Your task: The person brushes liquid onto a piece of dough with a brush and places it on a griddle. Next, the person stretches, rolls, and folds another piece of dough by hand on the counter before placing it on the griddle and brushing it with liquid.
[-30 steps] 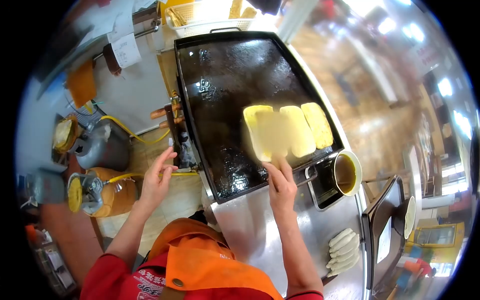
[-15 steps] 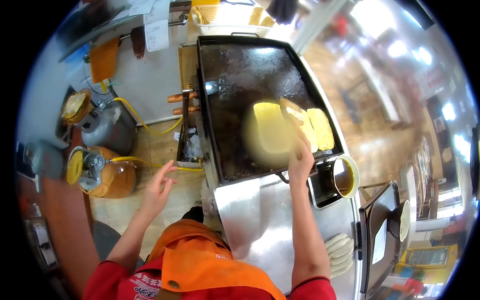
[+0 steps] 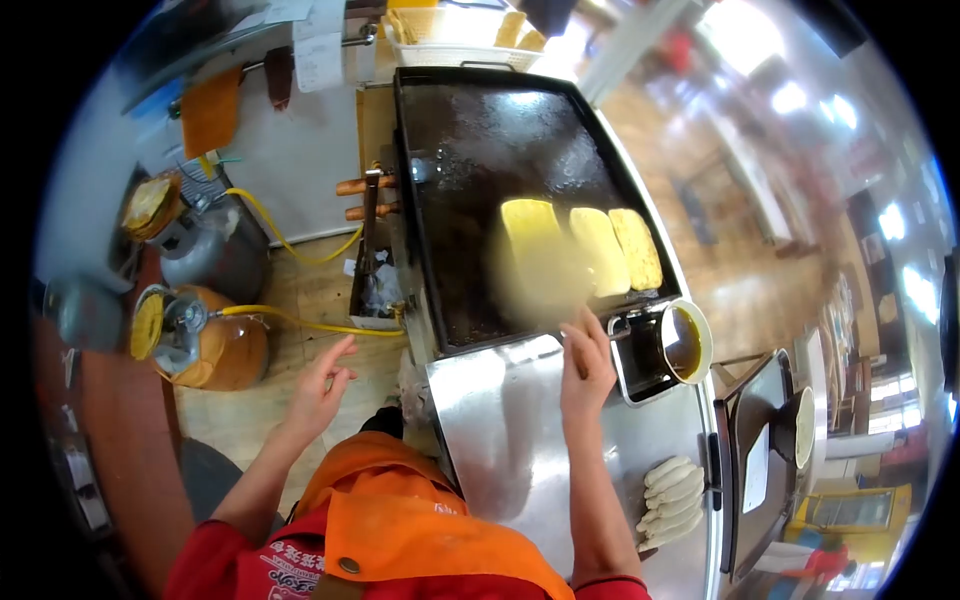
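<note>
My right hand [image 3: 587, 372] is closed round a brush [image 3: 581, 360], of which a bit of brown wooden handle shows. It is at the griddle's near edge, left of a bowl of yellow-brown oil [image 3: 684, 342]. A blurred spot in the middle of the view hides what lies just above this hand. Three flat yellow slabs of dough or bread [image 3: 598, 250] lie side by side on the dark griddle [image 3: 460, 260]; the left one is partly behind the blur. My left hand [image 3: 318, 388] hangs over the floor, fingers apart and holding nothing.
Long pale dough pieces [image 3: 672, 500] lie on the steel counter [image 3: 500, 430]. A dark tray [image 3: 637, 375] holds the oil bowl. Wooden-handled tools [image 3: 368, 187] rest at the griddle's left edge. Gas cylinders [image 3: 215, 340] with yellow hoses stand left; a white basket [image 3: 465, 50] is behind.
My right hand has drawn back from the slabs toward me, to the griddle's near edge, with the brush. My left hand has barely moved.
</note>
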The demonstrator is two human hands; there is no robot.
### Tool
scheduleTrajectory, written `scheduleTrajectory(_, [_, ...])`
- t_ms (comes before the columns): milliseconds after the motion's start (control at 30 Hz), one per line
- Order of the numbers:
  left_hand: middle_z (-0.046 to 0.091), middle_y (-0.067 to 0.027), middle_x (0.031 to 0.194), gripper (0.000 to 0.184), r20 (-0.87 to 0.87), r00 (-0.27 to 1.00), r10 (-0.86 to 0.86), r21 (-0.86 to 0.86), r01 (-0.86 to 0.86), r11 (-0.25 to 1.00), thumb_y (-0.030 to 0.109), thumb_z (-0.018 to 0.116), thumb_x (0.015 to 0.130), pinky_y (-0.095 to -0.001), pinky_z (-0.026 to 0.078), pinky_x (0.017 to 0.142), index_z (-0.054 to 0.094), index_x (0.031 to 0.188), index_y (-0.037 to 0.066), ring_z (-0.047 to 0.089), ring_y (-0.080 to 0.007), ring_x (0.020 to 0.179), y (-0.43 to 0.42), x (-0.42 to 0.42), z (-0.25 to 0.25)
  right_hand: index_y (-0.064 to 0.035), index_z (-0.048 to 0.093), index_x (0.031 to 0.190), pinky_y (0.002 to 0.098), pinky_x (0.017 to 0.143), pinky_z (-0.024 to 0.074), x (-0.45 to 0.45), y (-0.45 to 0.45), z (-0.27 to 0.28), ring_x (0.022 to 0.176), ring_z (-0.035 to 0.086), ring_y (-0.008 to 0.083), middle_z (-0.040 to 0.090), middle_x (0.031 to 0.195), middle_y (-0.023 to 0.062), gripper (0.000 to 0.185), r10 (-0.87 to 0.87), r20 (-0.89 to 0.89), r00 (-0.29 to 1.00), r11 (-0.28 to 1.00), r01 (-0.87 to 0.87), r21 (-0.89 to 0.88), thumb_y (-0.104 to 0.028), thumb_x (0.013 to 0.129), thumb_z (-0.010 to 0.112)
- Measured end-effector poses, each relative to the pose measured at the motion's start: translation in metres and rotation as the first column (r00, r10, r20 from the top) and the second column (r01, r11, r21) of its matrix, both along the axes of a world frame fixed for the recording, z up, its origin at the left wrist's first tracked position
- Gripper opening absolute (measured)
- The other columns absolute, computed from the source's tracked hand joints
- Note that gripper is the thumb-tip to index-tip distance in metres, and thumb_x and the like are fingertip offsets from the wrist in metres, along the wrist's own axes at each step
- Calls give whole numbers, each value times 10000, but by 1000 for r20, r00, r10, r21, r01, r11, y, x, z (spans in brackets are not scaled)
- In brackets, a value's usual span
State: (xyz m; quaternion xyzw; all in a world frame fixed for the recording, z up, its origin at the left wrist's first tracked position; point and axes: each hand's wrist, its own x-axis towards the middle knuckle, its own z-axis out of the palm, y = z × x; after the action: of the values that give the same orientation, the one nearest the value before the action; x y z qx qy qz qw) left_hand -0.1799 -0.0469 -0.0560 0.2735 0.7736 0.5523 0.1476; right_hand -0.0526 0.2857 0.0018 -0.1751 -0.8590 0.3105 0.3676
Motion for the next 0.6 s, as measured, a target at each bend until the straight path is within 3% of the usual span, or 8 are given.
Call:
scheduleTrajectory(67, [591, -135, 1276, 499, 53, 998, -39, -9, 39, 999, -23, 503, 943, -293, 525, 816, 433, 1429, 67, 676, -186, 890, 6, 2, -1, -30, 710, 1032, 328, 895, 524, 9, -8, -1, 1121, 641, 299, 631, 1247, 183, 242, 46, 66, 997, 998, -48, 31, 98, 845, 627])
scheduleTrajectory(100, [591, -135, 1275, 495, 77, 996, -54, -16, 55, 998, -17, 503, 945, -293, 525, 815, 433, 1428, 67, 676, -188, 892, 8, 2, -1, -37, 712, 1036, 331, 904, 521, 10, -8, -4, 1146, 628, 311, 618, 1269, 192, 260, 84, 181, 980, 993, -68, -97, 107, 843, 615])
scheduleTrajectory(200, [594, -132, 1271, 482, 27, 993, -118, -13, 118, 993, -3, 500, 955, -296, 526, 816, 432, 1427, 67, 677, -191, 900, 14, 4, -1, -33, 707, 1033, 334, 922, 511, 12, -17, -2, 1149, 625, 313, 616, 1273, 192, 251, 40, 103, 994, 993, -28, -116, 104, 846, 609])
scheduleTrajectory(233, [595, -131, 1268, 481, 50, 992, -112, -13, 113, 994, -2, 499, 956, -296, 526, 817, 433, 1427, 67, 677, -191, 902, 12, 4, -4, -30, 716, 1003, 274, 786, 542, 13, -19, -1, 945, 685, 194, 649, 1202, 167, 266, 17, 39, 999, 1000, -17, -3, 140, 816, 632])
scheduleTrajectory(333, [598, -128, 1262, 476, 107, 988, -109, -4, 110, 994, 0, 497, 959, -297, 527, 818, 435, 1427, 66, 677, -188, 907, 14, 4, -14, -32, 723, 1000, 280, 793, 542, 26, -25, -4, 975, 681, 202, 655, 1202, 153, 262, 3, 86, 996, 995, -12, 96, 139, 825, 628])
scheduleTrajectory(367, [599, -128, 1261, 475, 116, 987, -110, -9, 112, 994, 1, 497, 960, -297, 527, 818, 435, 1426, 66, 677, -188, 907, 12, 4, -14, -23, 723, 996, 291, 814, 537, 28, -22, -6, 1018, 673, 232, 654, 1206, 157, 250, 30, 163, 986, 999, -36, 34, 137, 829, 628])
scheduleTrajectory(467, [602, -123, 1258, 474, 117, 988, -104, -30, 109, 994, -1, 497, 959, -294, 526, 816, 438, 1425, 66, 676, -183, 907, 10, 1, -14, -6, 704, 1009, 349, 930, 506, 21, -24, 7, 1106, 636, 339, 630, 1237, 204, 252, -5, 104, 995, 996, 14, -87, 131, 824, 603])
scheduleTrajectory(600, [610, -123, 1245, 465, 195, 977, -87, 9, 87, 996, -6, 496, 955, -288, 526, 812, 450, 1413, 60, 677, -179, 899, 11, -3, -21, -2, 699, 1025, 347, 933, 504, 2, -27, 15, 1143, 616, 338, 608, 1264, 211, 257, 17, 32, 999, 999, -18, 34, 131, 834, 591])
